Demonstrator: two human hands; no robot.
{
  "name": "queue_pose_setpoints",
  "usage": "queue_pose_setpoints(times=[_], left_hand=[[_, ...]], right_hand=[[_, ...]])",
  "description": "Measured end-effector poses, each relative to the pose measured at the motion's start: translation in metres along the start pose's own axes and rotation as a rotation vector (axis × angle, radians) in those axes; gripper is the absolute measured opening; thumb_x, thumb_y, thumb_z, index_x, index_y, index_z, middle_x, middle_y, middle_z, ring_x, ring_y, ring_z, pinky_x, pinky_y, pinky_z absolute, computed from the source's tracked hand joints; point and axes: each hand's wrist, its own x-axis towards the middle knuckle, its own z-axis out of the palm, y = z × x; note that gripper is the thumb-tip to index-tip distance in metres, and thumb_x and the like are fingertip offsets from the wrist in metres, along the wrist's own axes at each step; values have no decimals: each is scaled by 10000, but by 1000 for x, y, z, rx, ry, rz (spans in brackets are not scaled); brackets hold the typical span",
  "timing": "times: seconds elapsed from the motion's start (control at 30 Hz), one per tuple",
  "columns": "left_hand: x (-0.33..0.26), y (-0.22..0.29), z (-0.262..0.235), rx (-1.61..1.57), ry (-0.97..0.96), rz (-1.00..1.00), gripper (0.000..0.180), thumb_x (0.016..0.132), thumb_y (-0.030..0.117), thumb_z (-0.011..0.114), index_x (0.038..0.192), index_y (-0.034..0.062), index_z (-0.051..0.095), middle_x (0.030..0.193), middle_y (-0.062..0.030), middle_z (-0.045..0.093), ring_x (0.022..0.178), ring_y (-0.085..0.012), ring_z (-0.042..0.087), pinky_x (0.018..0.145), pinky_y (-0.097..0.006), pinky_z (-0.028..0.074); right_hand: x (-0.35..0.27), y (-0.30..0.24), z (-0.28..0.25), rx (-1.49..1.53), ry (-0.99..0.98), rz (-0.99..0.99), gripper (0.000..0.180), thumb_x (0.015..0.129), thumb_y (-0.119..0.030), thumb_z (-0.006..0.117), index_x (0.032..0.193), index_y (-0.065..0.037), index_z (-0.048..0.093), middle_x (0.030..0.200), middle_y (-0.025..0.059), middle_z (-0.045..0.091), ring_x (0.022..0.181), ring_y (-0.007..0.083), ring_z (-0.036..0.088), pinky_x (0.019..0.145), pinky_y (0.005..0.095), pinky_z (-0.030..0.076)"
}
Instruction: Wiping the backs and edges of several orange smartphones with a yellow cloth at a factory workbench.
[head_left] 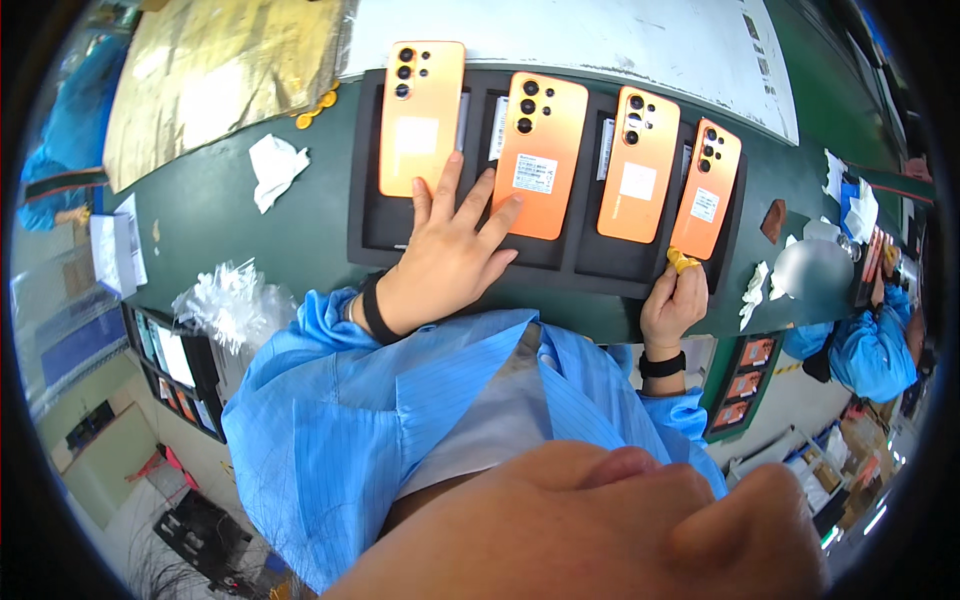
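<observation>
Four orange phones lie back up in the compartments of a black foam tray [370, 215]. My left hand [445, 240] is open with fingers spread. Its fingertips reach the lower end of the leftmost phone [417, 110] and the lower left side of the second phone [550, 120]. The third phone [660, 135] lies untouched. At the lower end of the rightmost phone [712, 165], my right hand [675, 305] is closed with a small crumpled yellow piece [683, 261] at its fingertips. Whether the piece is pinched or worn on a finger is hard to tell.
A crumpled white tissue [275, 170] and a heap of clear plastic film [235, 300] lie left on the green table [215, 230]. Yellow pieces [315, 110] sit beside a yellowish board [220, 80]. A white board [570, 35] spans the back. A co-worker's blue sleeve [870, 350] shows right.
</observation>
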Motion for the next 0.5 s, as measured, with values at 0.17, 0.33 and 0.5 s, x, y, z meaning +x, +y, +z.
queue_pose_setpoints(times=[0.17,0.33,0.5], left_hand=[[2,2,4,14,69,1,634,851,298,737,1428,165,511,1491,-204,415,1431,-540,219,1023,-793,276],[-2,4,12,34,81,-46,603,879,298,709,1431,166,507,1496,-189,417,1433,-531,226,1037,-794,268],[-10,4,21,59,142,-52,570,891,296,684,1408,127,515,1480,-159,448,1427,-501,270,1031,-774,293]], right_hand=[[5,-2,1,-8,73,-44,81,858,-29,572,796,-4,526,754,160,503,680,369,521,603,456,400],[-8,2,6,-37,104,-52,65,861,-48,579,815,-11,551,758,173,521,686,392,535,605,488,407],[-5,-2,-20,303,80,101,119,912,-71,619,985,23,630,837,118,591,740,252,605,662,378,477]])
